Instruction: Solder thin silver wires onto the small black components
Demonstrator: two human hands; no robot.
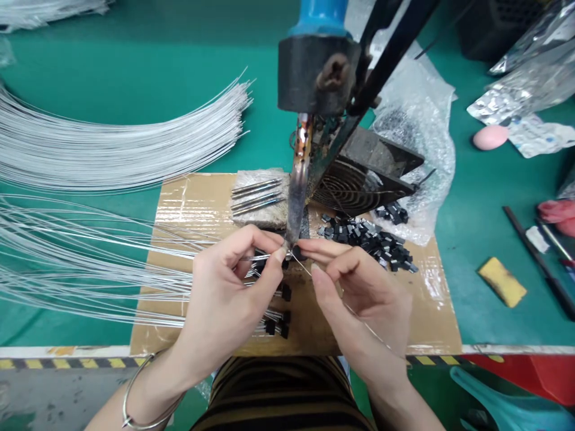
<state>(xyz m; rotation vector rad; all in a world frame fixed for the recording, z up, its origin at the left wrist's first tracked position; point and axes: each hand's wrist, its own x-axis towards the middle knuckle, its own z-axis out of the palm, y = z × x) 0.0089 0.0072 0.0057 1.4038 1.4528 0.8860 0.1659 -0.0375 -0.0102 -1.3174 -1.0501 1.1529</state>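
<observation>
My left hand [236,293] is closed in a pinch on a thin wire, right under the tip of the soldering iron [296,197]. The iron hangs point-down, its blue handle clamped above. Between the thumb and fingers of my right hand [359,293] runs a thin strand of solder wire [371,330], reaching toward the tip. A small black connector [297,252] sits at the right fingertips beside the tip; fingers partly cover this spot. Below, wires with black ends [283,329] lie on the cardboard [179,203], running left beneath my left hand.
Loose black connectors [372,239] are piled right of the iron, near a black fan [354,185] and bubble wrap [413,131]. Metal rods [256,196] rest on a wrapped block. A thick white wire bundle [135,152] lies left. A yellow sponge [502,281] sits right.
</observation>
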